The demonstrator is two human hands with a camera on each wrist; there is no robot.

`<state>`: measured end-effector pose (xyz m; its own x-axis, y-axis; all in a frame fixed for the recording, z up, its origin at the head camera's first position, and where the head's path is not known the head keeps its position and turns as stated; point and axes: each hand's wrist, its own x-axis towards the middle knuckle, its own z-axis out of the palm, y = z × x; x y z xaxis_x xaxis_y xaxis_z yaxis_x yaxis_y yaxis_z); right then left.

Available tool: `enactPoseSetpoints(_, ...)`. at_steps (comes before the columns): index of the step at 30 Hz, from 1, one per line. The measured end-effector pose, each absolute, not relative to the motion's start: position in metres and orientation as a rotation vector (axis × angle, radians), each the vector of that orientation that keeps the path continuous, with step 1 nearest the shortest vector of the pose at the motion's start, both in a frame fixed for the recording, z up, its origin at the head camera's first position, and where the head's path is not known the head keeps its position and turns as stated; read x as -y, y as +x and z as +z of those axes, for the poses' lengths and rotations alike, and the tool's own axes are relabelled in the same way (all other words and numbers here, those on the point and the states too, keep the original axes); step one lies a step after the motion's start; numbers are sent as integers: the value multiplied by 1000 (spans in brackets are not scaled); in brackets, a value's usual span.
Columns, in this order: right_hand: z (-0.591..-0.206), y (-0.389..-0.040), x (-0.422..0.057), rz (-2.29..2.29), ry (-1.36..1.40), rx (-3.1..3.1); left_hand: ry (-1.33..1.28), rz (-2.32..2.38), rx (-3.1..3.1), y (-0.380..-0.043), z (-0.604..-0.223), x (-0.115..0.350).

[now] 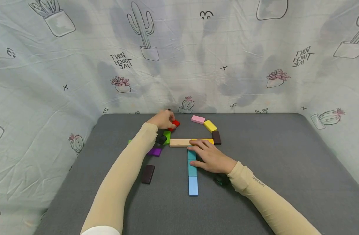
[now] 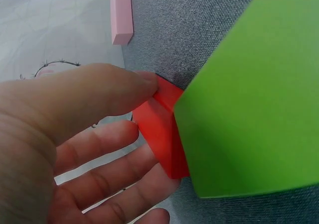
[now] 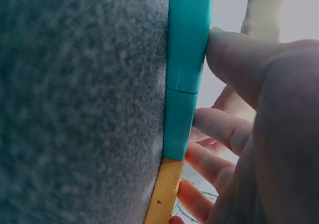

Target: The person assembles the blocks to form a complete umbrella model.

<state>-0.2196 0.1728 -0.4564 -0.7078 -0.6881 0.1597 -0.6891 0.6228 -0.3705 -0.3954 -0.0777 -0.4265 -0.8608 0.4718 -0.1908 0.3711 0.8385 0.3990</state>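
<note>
At the back of the table my left hand pinches a red block between thumb and fingers. In the left wrist view, the thumb lies on the red block's top edge, and a green block fills the foreground beside it. My right hand rests loosely over a column of flat blocks. Its fingertips touch two teal blocks and reach a yellow block. Below the teal pair lies a light blue block. A plain wooden block joins the yellow one end to end.
A pink block, a second yellow block and a dark brown block curve along the right. Near the left forearm lie a purple block and another dark brown block. A patterned cloth hangs behind the grey table.
</note>
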Motion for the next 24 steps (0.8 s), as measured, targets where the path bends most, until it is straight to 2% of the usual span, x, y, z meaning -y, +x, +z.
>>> enactPoseSetpoints(24,-458,-220,-173,634,1192,2838,635,487,-2743,-393,-426,79)
